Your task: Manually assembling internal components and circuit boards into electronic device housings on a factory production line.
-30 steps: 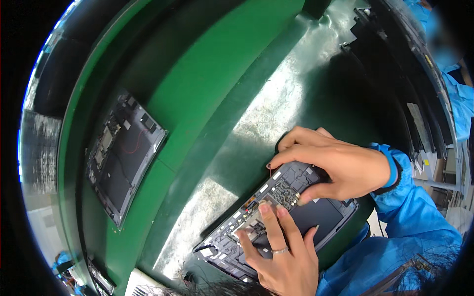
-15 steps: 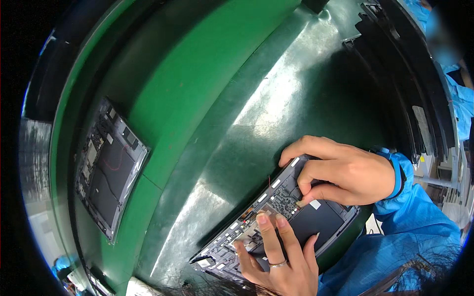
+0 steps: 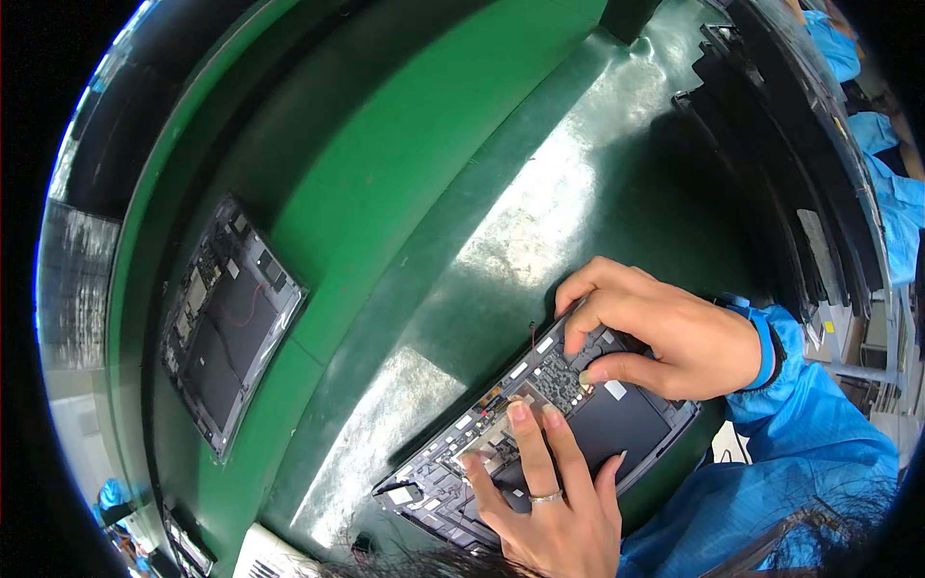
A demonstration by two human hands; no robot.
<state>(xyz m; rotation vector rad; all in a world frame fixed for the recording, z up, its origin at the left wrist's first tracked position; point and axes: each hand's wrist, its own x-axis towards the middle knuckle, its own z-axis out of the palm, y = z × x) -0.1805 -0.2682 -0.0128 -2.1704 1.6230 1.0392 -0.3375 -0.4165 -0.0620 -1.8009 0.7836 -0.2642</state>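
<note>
An opened laptop base [image 3: 655,438] lies slanted on the green bench in front of me, its circuit board [image 3: 557,376] and dark battery [image 3: 612,429] exposed. With fingers stretched and spread, my left hand [image 3: 568,515] rests its fingertips on the board's middle; a ring is on one finger. My right hand [image 3: 674,337] reaches over the base's right end. Its thumb touches near a small connector beside the battery, and its bent index finger is apart from the thumb. The other fingers curl at the far edge. A thin red-and-black cable [image 3: 534,337] sticks up past that edge.
Another opened laptop base [image 3: 231,337] lies on the bright green surface at the left. Dark flat panels [image 3: 771,154] stand in a row at the far right. A white ridged object [image 3: 270,557] sits at the lower edge. Beyond the panels shows a co-worker's blue sleeve [image 3: 891,222].
My right index finger has lifted away from the thumb, opening a gap above the connector. My left hand stays on the board. The view has shifted slightly.
</note>
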